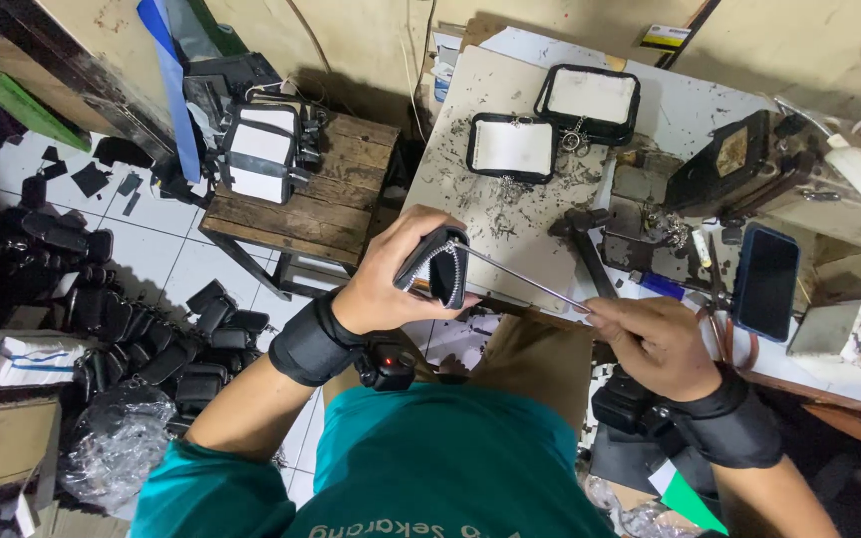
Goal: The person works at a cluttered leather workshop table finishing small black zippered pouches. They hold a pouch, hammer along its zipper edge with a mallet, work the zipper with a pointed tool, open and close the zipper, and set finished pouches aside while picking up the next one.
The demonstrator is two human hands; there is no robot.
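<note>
My left hand (pixel 398 277) grips a small black zippered pouch (pixel 437 265), zipper side turned toward me, just off the near-left edge of the worktable (pixel 490 214). My right hand (pixel 658 344) pinches the near end of a thin metal rod (pixel 530 281) whose far tip reaches the pouch's zipper. Both wrists wear black bands. On the table beyond lie two black-rimmed pouch frames with white insides (pixel 512 147) (pixel 590 100) and a hammer (pixel 586 244).
A dark phone (pixel 765 281) and pliers (pixel 717 319) lie at the table's right, near a black machine (pixel 724 164). A wooden stool (pixel 306 204) with a black-and-white box stands to the left. Several black pouches (pixel 166 344) are piled on the tiled floor.
</note>
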